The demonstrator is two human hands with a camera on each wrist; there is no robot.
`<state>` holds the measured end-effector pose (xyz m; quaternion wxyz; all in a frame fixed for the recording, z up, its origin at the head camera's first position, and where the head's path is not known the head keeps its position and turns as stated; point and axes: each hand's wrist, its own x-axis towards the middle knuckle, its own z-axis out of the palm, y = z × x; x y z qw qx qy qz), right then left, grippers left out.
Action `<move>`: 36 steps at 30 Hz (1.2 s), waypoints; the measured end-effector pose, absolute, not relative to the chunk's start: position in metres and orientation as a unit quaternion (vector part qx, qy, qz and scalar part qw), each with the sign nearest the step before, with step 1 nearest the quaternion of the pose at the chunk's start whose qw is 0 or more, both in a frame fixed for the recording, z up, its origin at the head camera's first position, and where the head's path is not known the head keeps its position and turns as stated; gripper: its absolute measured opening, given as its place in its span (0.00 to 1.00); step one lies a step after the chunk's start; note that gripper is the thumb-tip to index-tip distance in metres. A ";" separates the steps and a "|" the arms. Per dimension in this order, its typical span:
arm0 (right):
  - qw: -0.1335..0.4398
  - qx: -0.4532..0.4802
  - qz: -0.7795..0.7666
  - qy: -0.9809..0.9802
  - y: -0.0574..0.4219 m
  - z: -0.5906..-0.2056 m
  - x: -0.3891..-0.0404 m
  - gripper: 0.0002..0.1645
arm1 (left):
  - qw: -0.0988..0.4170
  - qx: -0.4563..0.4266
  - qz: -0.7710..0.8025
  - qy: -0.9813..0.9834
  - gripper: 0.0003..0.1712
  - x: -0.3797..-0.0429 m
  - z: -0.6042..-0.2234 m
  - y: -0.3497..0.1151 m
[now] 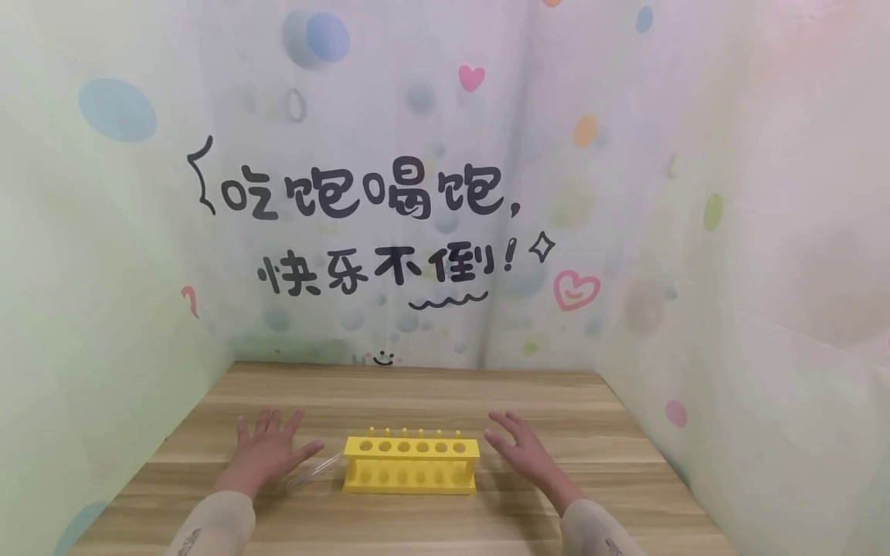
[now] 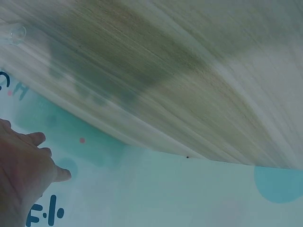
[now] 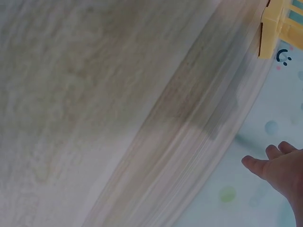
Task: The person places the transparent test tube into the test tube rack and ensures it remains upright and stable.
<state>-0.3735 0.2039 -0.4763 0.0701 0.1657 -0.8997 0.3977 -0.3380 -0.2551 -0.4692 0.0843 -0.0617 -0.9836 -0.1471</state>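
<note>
A yellow test tube rack [image 1: 412, 456] with a row of round holes and short pegs stands upright at the middle of the table; its end also shows in the right wrist view. Beside its left end lies a clear glass tube [image 1: 318, 468], slanted on the wood, with its round end visible in the left wrist view. My left hand [image 1: 267, 452] is over the table left of the tube, fingers spread and nothing held. To the right of the rack, my right hand [image 1: 526, 454] is held out with fingers extended, apart from the rack and holding nothing.
The wood-grain table [image 1: 417, 394] runs back to a printed curtain wall [image 1: 389, 116] with black lettering, dots and hearts. Similar pale walls close in the left and right sides.
</note>
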 end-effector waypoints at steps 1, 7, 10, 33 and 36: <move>0.070 0.169 0.400 -0.898 0.203 -0.476 -0.373 0.35 | 0.085 -0.062 -0.146 -0.984 0.56 -0.338 -0.469 -0.255; 0.057 0.193 0.406 -0.892 0.199 -0.477 -0.370 0.34 | 0.090 -0.064 -0.144 -0.983 0.56 -0.338 -0.469 -0.255; 0.049 0.203 0.406 -0.890 0.196 -0.478 -0.368 0.33 | 0.089 -0.065 -0.145 -0.983 0.55 -0.337 -0.469 -0.254; 0.033 0.207 0.419 -0.883 0.188 -0.475 -0.362 0.29 | 0.103 -0.070 -0.140 -0.982 0.54 -0.337 -0.470 -0.246; 0.035 0.209 0.418 -0.883 0.187 -0.475 -0.362 0.26 | 0.098 -0.069 -0.148 -0.982 0.54 -0.338 -0.470 -0.244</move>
